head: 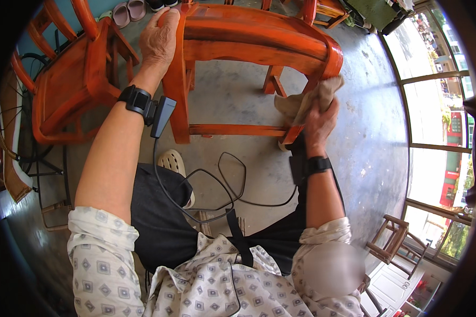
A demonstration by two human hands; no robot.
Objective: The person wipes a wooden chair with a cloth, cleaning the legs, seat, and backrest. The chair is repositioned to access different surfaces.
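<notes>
A reddish-orange wooden chair (254, 37) stands in front of me, its seat edge and front legs facing me. My left hand (160, 39) grips the chair at its upper left corner, thumb uppermost; part of the fingers is hidden. In my right hand (321, 123) is a bunched greyish-brown cloth (329, 89), pressed up to the chair's right leg just below the seat corner. The cloth hides part of that leg. A low stretcher bar (238, 130) joins the two front legs.
A second orange wooden chair (79, 79) stands close on the left. Black cable (206, 172) loops between my wrist devices across my lap. Pink clogs (129, 11) lie by the wall. Large windows (436, 111) line the right, with a small wooden stool (388, 239) below.
</notes>
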